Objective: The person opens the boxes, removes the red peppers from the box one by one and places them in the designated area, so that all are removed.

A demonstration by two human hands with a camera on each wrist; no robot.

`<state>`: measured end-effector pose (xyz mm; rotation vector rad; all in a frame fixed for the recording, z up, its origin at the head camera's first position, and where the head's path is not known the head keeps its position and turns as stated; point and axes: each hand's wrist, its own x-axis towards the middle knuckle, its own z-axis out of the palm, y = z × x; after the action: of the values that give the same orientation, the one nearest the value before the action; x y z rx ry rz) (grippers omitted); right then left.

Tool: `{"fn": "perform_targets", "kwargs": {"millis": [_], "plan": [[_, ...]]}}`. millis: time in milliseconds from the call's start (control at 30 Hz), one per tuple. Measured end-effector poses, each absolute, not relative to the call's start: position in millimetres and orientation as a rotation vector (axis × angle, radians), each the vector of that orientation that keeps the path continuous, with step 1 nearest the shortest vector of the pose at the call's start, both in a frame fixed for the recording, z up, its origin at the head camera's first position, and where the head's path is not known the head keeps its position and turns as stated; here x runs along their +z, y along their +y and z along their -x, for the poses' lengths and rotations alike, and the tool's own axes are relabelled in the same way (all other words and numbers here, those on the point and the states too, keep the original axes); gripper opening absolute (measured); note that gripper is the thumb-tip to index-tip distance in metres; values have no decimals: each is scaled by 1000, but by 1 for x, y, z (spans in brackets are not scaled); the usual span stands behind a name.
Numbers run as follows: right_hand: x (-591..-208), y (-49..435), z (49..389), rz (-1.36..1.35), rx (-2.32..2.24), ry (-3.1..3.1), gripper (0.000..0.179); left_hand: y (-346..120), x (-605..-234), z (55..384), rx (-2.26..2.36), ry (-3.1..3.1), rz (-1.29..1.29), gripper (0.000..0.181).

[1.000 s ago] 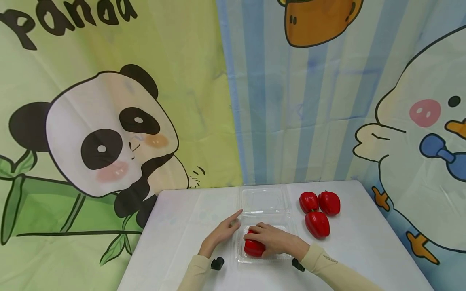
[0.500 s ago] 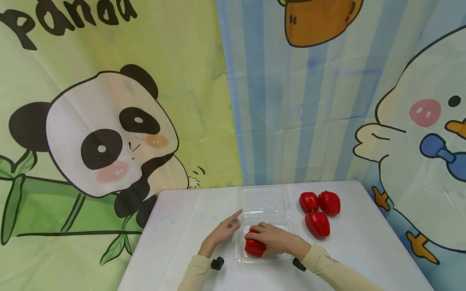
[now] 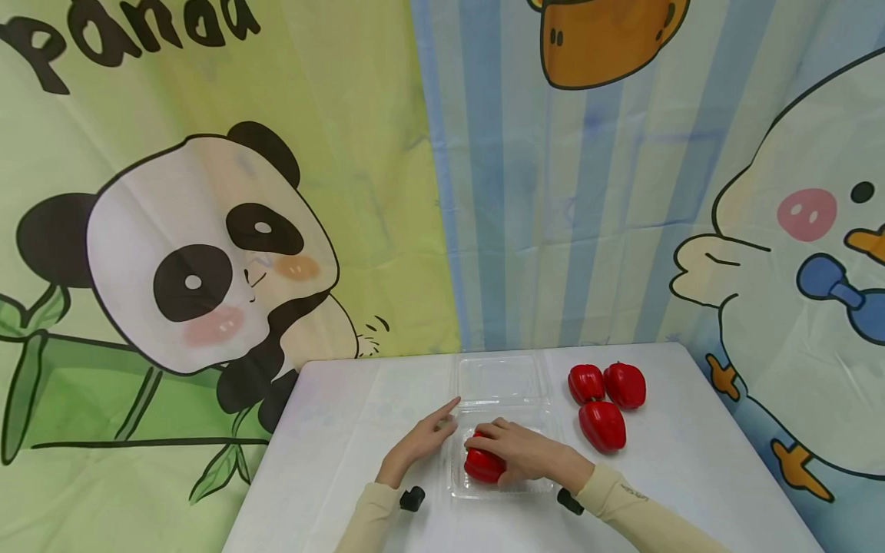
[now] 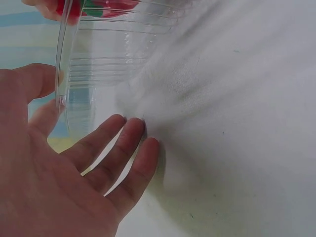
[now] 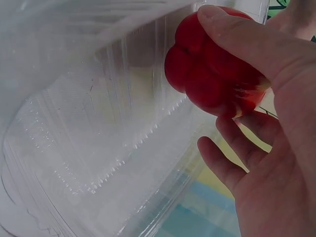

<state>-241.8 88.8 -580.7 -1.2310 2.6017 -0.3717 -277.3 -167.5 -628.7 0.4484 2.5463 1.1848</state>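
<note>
A clear plastic clamshell box lies opened out on the white table, its lid folded back. In its tray my right hand grips a red bell pepper, thumb on one side and fingers on the other. The right wrist view shows the lobed end of this pepper. At the box's left side my left hand holds the rim between thumb and index finger. Its other fingers are spread, with their tips at the table. Part of the pepper is hidden under my right hand.
Three more red bell peppers sit close together on the table, right of the box. Behind the table hangs a printed cloth with cartoon animals.
My right hand and the bell pepper have shifted slightly within the tray, a little away from me. My left hand stays where it was on the rim.
</note>
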Motion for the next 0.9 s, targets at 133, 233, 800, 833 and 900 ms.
{"fn": "perform_targets", "kwargs": {"millis": [133, 233, 800, 833, 900], "plan": [[-579, 90, 241, 1232, -387, 2603, 85, -168, -628, 278, 1172, 2542, -442, 54], [-577, 91, 241, 1230, -397, 2607, 84, -168, -628, 279, 1169, 2541, -437, 54], [-569, 103, 239, 1174, -475, 2610, 87, -168, -628, 279, 1160, 2546, -444, 54], [-568, 104, 238, 1173, -487, 2609, 87, -168, -628, 279, 1159, 2545, -441, 54], [-567, 105, 238, 1168, -505, 2609, 87, -168, -628, 279, 1157, 2545, -437, 54]]}}
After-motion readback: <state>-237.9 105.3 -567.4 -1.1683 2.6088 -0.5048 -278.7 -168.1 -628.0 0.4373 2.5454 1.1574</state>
